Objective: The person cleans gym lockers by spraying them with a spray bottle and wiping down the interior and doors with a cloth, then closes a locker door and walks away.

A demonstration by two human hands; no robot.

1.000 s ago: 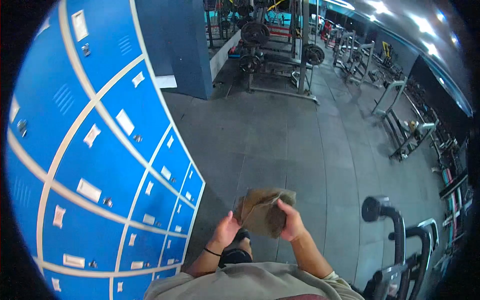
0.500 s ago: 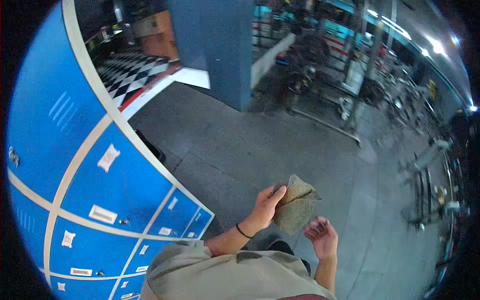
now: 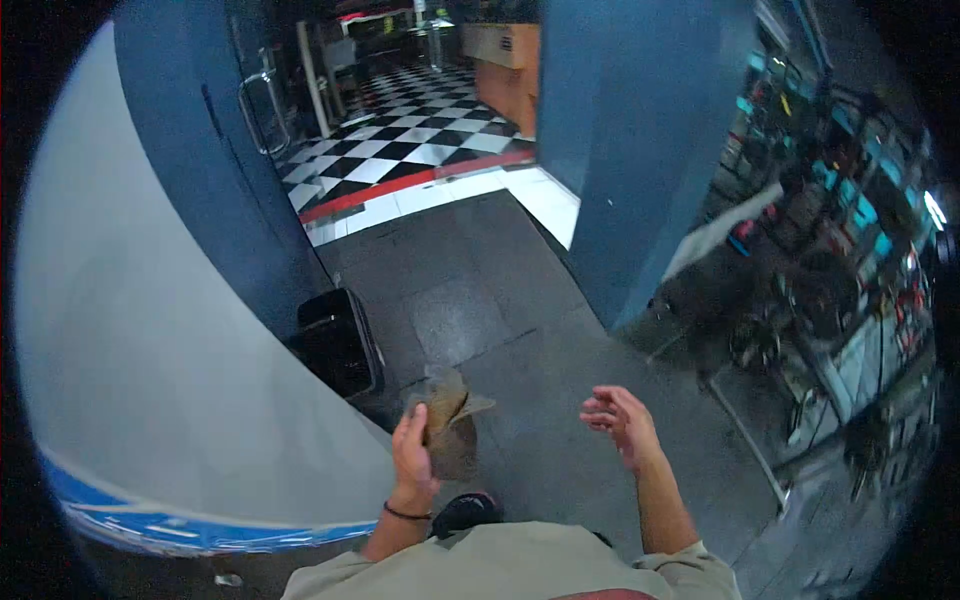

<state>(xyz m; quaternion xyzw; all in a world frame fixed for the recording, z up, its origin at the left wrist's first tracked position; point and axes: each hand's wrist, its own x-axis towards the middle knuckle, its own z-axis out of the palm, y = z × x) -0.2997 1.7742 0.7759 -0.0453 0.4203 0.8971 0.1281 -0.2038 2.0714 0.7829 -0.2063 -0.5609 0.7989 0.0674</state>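
Observation:
A folded brownish-grey cloth [image 3: 452, 440] hangs from my left hand [image 3: 412, 455], whose thumb and fingers are closed on its left edge. A dark band circles that wrist. To the right, apart from the cloth, my right hand [image 3: 622, 418] is raised over the floor with its fingers loosely curled and separated, holding nothing. One black shoe [image 3: 466, 513] shows below the cloth.
A black bin [image 3: 338, 345] stands at the left beside a pale locker side [image 3: 150, 330]. Ahead, a doorway with a red-edged step [image 3: 420, 185] leads to a checkered floor [image 3: 420, 135]. A blue-grey pillar [image 3: 640, 150] and gym equipment [image 3: 800, 310] stand at the right.
My view has turned left and moved past the blue locker fronts toward the doorway. The cloth stays in my left hand, and my two hands are farther apart.

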